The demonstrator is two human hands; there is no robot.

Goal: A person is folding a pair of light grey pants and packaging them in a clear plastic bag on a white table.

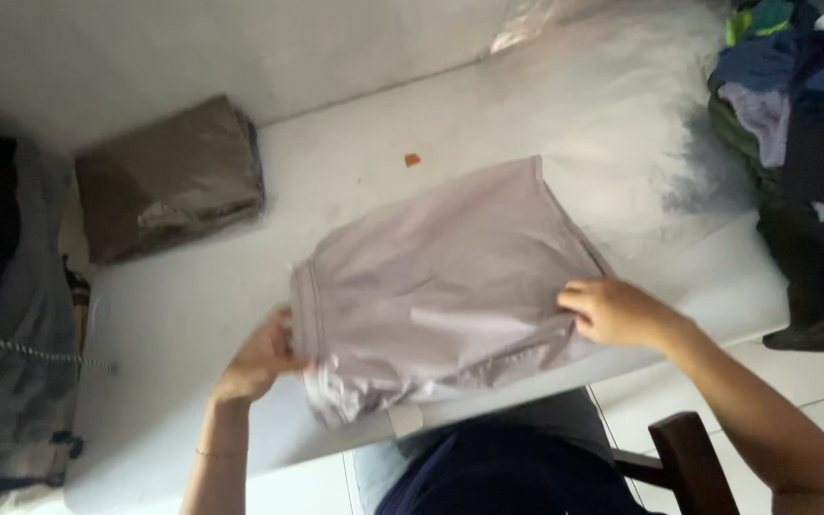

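pale lilac garment (450, 277) lies w/ long axis left-right, left hand (257, 360) & right hand (617, 313) each w/ grip holding its ends.

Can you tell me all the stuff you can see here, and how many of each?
pale lilac garment: one, light purple-grey, spread on the white surface, held at both ends
white surface: one, white, under the garment
folded cloth: one, brown, far left on the surface
orange scrap: one, small, beyond the garment
clothes pile: one, mixed blue, green, purple, right edge
wooden chair: one, dark brown, bottom right
left hand: grips the garment's left end
right hand: grips its right edge
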